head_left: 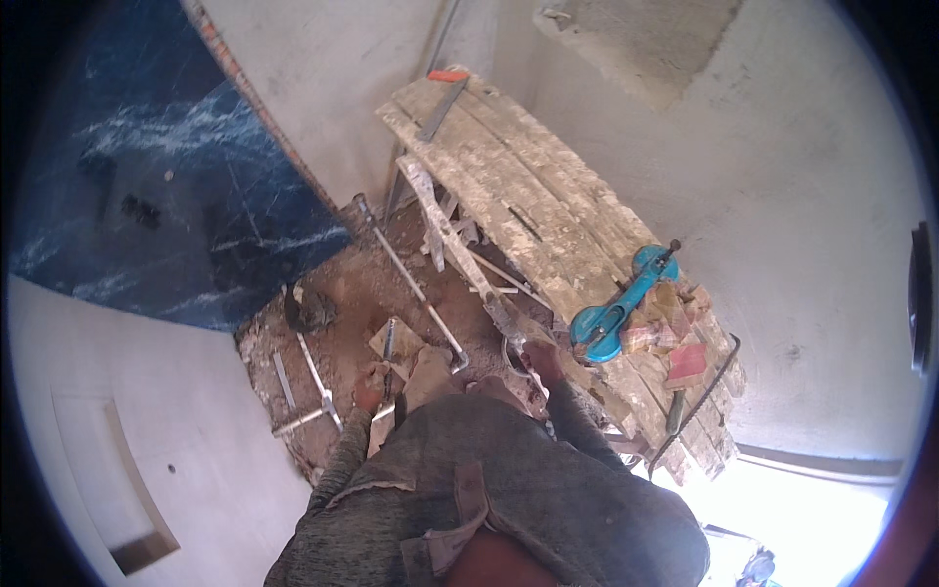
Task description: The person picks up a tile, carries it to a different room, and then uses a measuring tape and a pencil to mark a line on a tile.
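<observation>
Low in the middle, my left hand point(370, 389) is beside a metal tool point(389, 342) on a square piece of board; its fingers are too small and obscured to read. My right hand point(542, 362) is closed at the lower end of a narrow, plaster-stained plank point(440, 220), by a rounded metal item; what it grips is unclear. To its right, a teal double suction lifter point(616, 308) lies on a rough wooden scaffold board point(518, 166), beside reddish scraps point(685, 364) and a curved metal bar point(709, 391).
A dark blue marble-look wall surface point(166, 225) fills the upper left. Plastered walls point(802, 245) surround me. On the dirt floor point(411, 259) lie a long pipe point(401, 264) and pale strips point(313, 372). A saw point(440, 108) rests on the board's far end. Bright light enters at lower right.
</observation>
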Motion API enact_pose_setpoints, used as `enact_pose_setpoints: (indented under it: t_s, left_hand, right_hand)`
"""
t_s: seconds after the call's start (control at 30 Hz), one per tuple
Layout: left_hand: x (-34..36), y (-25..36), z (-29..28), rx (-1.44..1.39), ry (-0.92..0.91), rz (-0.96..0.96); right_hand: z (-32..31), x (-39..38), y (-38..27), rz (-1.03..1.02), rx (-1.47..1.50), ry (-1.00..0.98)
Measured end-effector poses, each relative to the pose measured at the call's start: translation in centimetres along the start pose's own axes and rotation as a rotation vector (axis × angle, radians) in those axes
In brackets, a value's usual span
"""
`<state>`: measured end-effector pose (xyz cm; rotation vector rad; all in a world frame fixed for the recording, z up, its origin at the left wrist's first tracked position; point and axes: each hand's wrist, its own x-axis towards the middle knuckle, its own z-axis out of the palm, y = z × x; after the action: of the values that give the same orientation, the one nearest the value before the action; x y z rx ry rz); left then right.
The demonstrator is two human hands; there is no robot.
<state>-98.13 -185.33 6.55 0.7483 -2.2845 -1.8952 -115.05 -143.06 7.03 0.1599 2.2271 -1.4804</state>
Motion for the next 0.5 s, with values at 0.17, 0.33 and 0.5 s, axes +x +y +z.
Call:
enact_pose_setpoints:
  t_s: [0.17, 0.33, 0.5]
  left_hand:
    - [2.1, 7.3, 2.3, 0.191, -0.072, 0.137]
    - [0.8, 8.7, 4.5, 0.213, -0.154, 0.194]
    - [-2.7, 6.4, 3.8, 0.040, -0.165, 0.050]
  right_hand:
    - [-0.6, -3.2, 0.1, 0.058, 0.077, 0.053]
    - [-1.4, -4.8, 7.5, -0.024, -0.120, 0.031]
    - [1.2, -5.2, 10.0, -0.008, -0.019, -0.087]
